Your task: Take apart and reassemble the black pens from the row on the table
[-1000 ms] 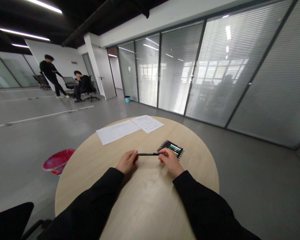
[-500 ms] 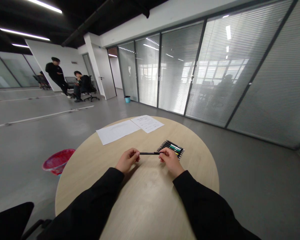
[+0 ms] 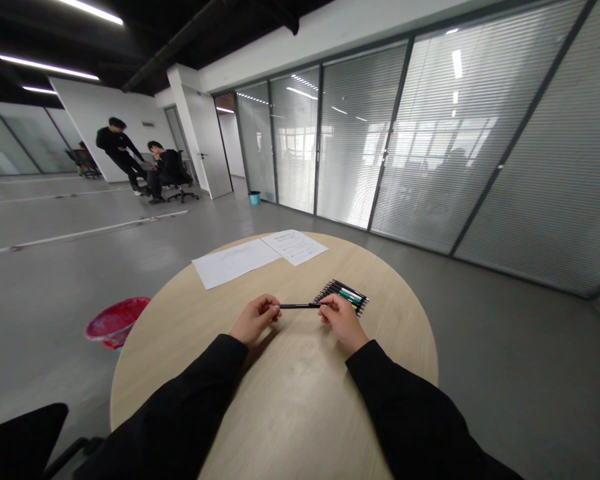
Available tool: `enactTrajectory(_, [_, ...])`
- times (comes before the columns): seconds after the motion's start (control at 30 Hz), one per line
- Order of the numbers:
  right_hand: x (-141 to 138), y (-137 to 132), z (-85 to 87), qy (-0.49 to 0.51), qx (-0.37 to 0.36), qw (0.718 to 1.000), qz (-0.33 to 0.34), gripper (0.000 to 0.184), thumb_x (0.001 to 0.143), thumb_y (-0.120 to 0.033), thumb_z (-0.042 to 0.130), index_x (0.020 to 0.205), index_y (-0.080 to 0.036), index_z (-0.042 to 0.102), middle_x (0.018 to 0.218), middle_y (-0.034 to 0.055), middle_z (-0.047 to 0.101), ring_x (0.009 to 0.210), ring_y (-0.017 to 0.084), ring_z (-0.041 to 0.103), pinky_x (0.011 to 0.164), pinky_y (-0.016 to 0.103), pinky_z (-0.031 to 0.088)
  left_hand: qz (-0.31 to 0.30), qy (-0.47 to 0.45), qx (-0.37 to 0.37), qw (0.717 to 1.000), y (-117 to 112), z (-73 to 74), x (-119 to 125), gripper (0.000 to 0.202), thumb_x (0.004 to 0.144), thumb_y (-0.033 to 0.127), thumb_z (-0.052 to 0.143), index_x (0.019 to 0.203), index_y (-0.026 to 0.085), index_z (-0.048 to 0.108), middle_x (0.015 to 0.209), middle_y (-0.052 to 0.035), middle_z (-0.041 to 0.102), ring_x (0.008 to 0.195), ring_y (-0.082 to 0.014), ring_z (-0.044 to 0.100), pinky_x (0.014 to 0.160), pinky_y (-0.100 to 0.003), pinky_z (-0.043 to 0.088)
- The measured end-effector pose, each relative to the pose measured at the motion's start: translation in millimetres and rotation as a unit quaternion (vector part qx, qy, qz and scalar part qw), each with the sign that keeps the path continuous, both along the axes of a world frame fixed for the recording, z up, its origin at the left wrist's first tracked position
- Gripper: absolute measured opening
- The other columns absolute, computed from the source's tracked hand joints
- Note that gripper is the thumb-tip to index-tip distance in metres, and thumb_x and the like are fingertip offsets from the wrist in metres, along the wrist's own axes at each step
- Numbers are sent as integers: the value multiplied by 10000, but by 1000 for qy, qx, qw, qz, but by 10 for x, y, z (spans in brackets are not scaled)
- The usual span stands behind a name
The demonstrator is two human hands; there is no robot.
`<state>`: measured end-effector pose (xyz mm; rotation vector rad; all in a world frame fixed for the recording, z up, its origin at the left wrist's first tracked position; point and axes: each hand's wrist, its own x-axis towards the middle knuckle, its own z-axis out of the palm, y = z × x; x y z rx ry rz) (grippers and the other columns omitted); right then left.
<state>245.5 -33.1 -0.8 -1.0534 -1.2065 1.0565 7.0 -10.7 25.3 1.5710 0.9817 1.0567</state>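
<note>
The left hand [image 3: 255, 321] and right hand [image 3: 345, 324] pinch a slim black pen [image 3: 296, 306] between them — a row of mostly black pens [image 3: 341, 291] nearby.

- what lies on the table [image 3: 290, 413]?
- a row of pens [image 3: 344, 293] just beyond the right hand [image 3: 344, 323]; two sheets [image 3: 235, 262] at the far edge, left of the row.
- the single pen [image 3: 296, 306]?
- between left hand [image 3: 254, 321] and right hand.
- and the bin [image 3: 117, 321]?
- on the floor [image 3: 510, 360], left of the table.
</note>
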Motion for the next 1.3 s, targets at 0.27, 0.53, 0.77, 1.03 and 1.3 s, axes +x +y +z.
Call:
enactTrajectory(0.27, [-12, -13, 14, 7, 3, 1000, 1, 161, 733, -310, 620, 830, -185, 591, 660, -4, 628, 546, 122, 559, 533, 245, 447, 22, 46, -4, 999, 19, -14, 4, 417, 838, 557, 572, 704, 162, 587, 571, 1, 590, 504, -105, 471, 521, -240, 365])
enactTrajectory(0.53, [-6, -20, 30, -1, 4, 1000, -7, 172, 732, -312, 614, 836, -176, 593, 665, 1, 633, 553, 124, 559, 535, 247, 449, -2, -15, -3, 1000, 37, -57, -6, 334, 729, 427, 739, 881, 167, 596, 703, 0, 621, 613, -124, 560, 606, -259, 447])
enactTrajectory(0.77, [3, -14, 19, -8, 3, 1000, 0, 167, 739, -308, 606, 843, -179, 587, 671, -2, 629, 551, 124, 564, 534, 246, 450, 21, 50, 14, 998, 12, -18, 11, 376, 799, 538, 626, 722, 173, 583, 601, 3, 587, 549, -123, 511, 551, -242, 395])
enactTrajectory(1.03, [-5, -26, 35, -8, 4, 1000, 4, 165, 738, -309, 609, 839, -181, 586, 665, -4, 628, 546, 118, 557, 533, 240, 437, 35, 57, -4, 998, -5, 9, 33, 482, 809, 619, 562, 639, 168, 576, 517, 9, 543, 482, -116, 471, 505, -244, 370])
enactTrajectory(1.3, [7, -4, 16, -15, 11, 1000, -7, 157, 748, -306, 594, 839, -179, 580, 664, -8, 625, 542, 120, 551, 530, 244, 430, 6, -14, 6, 1000, 26, -33, 22, 363, 710, 436, 744, 914, 172, 601, 717, 8, 600, 610, -123, 559, 602, -263, 461])
